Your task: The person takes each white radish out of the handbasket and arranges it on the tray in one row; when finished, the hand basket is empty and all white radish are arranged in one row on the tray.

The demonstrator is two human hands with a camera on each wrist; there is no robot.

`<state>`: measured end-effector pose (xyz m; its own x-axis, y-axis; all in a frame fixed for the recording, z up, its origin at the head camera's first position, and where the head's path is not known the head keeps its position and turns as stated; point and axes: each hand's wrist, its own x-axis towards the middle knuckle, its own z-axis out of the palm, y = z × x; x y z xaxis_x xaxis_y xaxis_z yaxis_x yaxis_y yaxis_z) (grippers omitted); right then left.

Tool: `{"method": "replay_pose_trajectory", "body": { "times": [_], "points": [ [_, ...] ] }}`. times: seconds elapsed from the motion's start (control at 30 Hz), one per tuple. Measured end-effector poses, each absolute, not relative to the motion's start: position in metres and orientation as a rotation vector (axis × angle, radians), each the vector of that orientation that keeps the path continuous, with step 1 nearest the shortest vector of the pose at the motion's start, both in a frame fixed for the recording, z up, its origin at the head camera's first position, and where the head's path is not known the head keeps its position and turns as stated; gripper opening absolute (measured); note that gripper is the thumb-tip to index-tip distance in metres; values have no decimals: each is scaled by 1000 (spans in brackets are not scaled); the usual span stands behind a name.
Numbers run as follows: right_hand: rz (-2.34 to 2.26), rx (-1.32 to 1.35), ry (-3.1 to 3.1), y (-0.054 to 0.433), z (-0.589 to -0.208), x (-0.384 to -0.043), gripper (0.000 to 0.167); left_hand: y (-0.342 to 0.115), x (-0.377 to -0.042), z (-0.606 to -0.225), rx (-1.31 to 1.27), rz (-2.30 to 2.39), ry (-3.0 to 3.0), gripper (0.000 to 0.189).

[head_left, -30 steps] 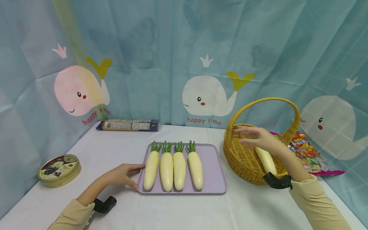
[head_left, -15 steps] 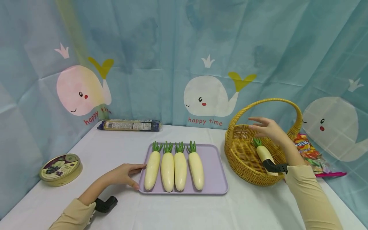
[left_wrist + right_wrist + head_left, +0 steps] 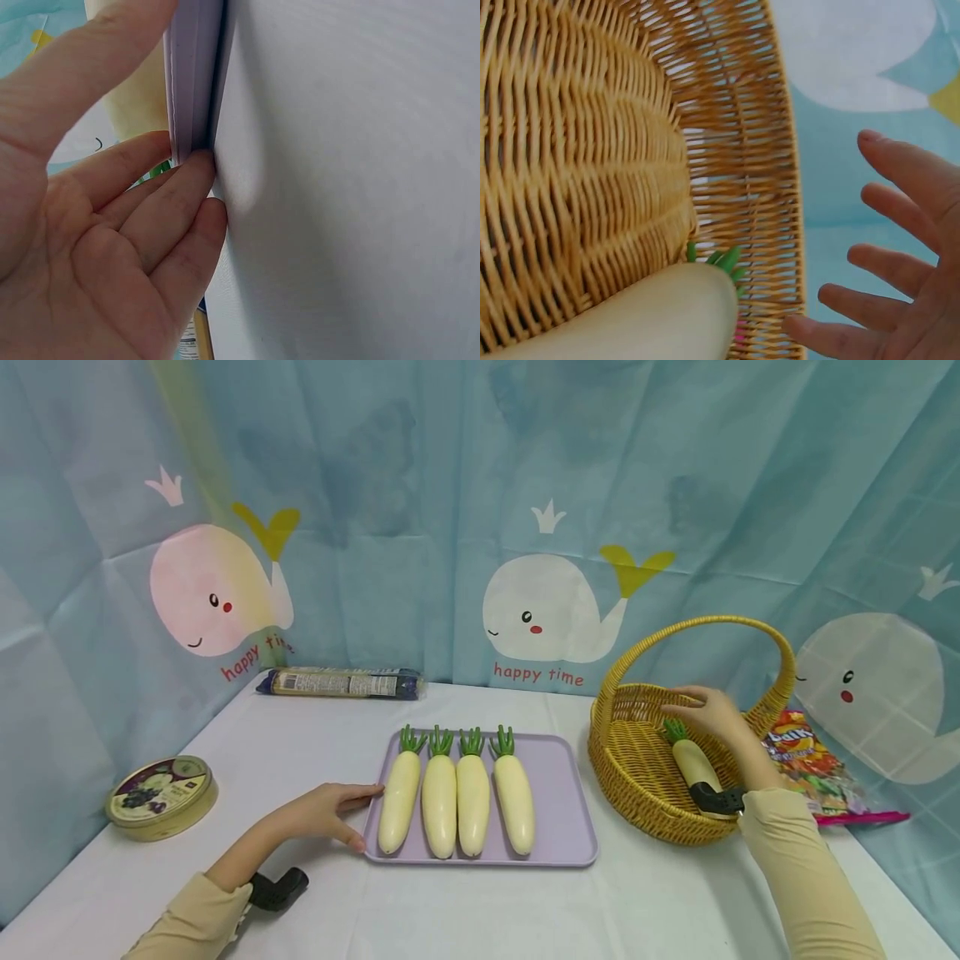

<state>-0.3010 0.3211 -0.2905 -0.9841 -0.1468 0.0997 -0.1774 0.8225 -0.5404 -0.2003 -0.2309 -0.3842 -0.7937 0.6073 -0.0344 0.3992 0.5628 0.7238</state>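
My left hand (image 3: 318, 818) rests at the left edge of a lilac tray (image 3: 562, 802), fingers relaxed. In the left wrist view its fingertips touch the tray's rim (image 3: 196, 82). Several white radishes (image 3: 400, 802) with green tops lie side by side on the tray, leaves pointing away. At the right stands a yellow wicker basket (image 3: 622, 789) with a tall arched handle. One white radish (image 3: 693, 764) lies inside it, leaves toward the back. Over the basket's back part hovers my right hand (image 3: 708, 714), holding nothing; the right wrist view shows its fingers spread beside the rim.
A round tin (image 3: 161, 797) stands at the far left. Near the curtain lies a long clear-and-blue packet (image 3: 341, 683). Behind the basket's right side is a colourful snack bag (image 3: 813, 768). A blue curtain (image 3: 420, 527) with printed whales closes off the back.
My right hand has shifted right, rising and then lowering over the basket's back, which uncovers the leaves of the radish inside. The left hand stays at the tray's edge.
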Motion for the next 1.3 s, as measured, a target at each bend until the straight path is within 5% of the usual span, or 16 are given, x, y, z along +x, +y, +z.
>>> {"method": "replay_pose_trajectory", "body": {
  "times": [0.4, 0.67, 1.3],
  "points": [
    [812, 477, -3268, 336, -305, -302, 54, -231, -201, -385, 821, 1055, 2517, 85],
    [1182, 266, -3456, 337, -308, -294, 65, -231, -202, -386, 828, 1063, 2511, 85],
    [1141, 113, -3444, 333, -317, -298, 62, -231, -202, -385, 815, 1064, 2508, 85]
  ]
}}
